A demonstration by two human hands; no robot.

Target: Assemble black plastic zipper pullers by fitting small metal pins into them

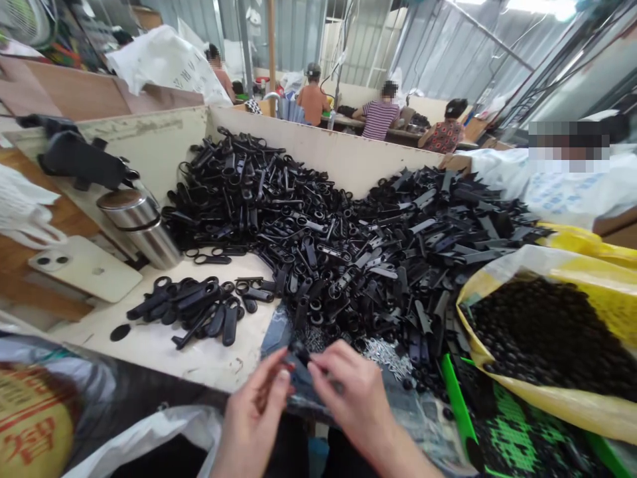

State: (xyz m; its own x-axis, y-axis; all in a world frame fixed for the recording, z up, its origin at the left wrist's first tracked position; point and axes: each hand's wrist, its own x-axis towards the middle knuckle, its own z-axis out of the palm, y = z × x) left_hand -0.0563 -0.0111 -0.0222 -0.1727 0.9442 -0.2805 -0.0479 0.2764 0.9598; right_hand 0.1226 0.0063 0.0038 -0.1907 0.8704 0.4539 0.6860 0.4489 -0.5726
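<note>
Close together at the table's front edge are my left hand (261, 395) and my right hand (351, 385). A small dark plastic part (299, 351) sits between their fingertips, blurred and partly hidden. My left hand is closed on it with thumb and fingers. The right thumb and index finger are pinched beside it; what they hold is hidden. Just beyond my hands lie small silver screws (388, 355) and a heap of black plastic handle-like pieces with ring ends (308, 252). On the left, a smaller group of these pieces (194, 302) lies on the pale tabletop (219, 372).
A steel flask (142, 229) and a phone (87, 269) stand at left. Flat black pieces (448, 206) pile up at back right. Right of me are a yellow sack of black round parts (552, 332) and a green tray (455, 405). Several people sit beyond the low wall (318, 149).
</note>
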